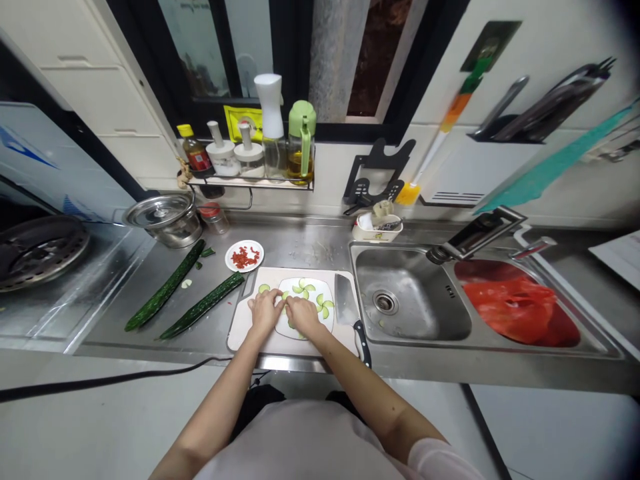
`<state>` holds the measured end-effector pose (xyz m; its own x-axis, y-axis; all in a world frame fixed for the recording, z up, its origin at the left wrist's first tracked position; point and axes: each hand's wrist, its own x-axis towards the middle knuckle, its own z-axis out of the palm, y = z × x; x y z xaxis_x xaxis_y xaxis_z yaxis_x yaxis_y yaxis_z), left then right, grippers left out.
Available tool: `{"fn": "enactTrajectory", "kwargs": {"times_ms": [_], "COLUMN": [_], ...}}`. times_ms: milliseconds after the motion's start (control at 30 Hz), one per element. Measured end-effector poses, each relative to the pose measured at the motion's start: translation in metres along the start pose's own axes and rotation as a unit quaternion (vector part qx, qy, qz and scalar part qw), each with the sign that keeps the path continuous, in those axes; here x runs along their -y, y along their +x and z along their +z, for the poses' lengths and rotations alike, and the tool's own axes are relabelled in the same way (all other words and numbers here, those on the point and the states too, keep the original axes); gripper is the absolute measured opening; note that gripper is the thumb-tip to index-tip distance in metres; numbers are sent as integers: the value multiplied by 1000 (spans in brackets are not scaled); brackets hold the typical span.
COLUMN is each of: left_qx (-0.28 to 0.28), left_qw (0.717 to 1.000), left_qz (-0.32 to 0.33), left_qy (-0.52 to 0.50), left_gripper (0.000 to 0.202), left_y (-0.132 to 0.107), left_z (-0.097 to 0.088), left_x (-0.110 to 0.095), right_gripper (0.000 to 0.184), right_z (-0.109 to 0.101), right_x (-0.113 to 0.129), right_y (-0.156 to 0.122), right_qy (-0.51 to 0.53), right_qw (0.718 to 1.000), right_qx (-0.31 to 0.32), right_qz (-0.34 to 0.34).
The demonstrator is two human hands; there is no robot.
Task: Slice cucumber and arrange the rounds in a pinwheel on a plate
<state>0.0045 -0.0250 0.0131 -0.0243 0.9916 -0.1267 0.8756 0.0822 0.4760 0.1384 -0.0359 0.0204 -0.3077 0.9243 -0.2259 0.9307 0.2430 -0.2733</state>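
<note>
"Where are the cucumber slices (pixel 303 287)?"

"On the white plate (pixel 323 285), beyond and beside the right hand (pixel 303 315); one shows by the left hand (pixel 265 311). Both curl half-closed; I can't tell what they grip."

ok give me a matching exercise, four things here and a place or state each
1. square white plate
2. black-handled steel knife
3. red plastic bag
4. small round white plate

A. in the steel sink
B. holding chopped red pieces
C. at the right edge of the pale cutting board
D. partly hidden by the right hand

Pairs: 1-D; 2-C; 3-A; 4-B
</note>
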Motion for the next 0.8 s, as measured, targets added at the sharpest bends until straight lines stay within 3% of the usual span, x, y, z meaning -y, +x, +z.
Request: {"fn": "enactTrajectory", "kwargs": {"times_ms": [800], "left_qx": [9], "left_qw": [1000], "left_qz": [-5], "left_qy": [16], "left_gripper": [23], "left_y": [0], "left_z": [-1], "left_x": [-2], "right_gripper": [27], "right_z": [-4], "right_x": [1], "right_y": [2], "right_qy": [0], "right_qw": [1000], "right_qx": [10], "right_qz": [-1]}}
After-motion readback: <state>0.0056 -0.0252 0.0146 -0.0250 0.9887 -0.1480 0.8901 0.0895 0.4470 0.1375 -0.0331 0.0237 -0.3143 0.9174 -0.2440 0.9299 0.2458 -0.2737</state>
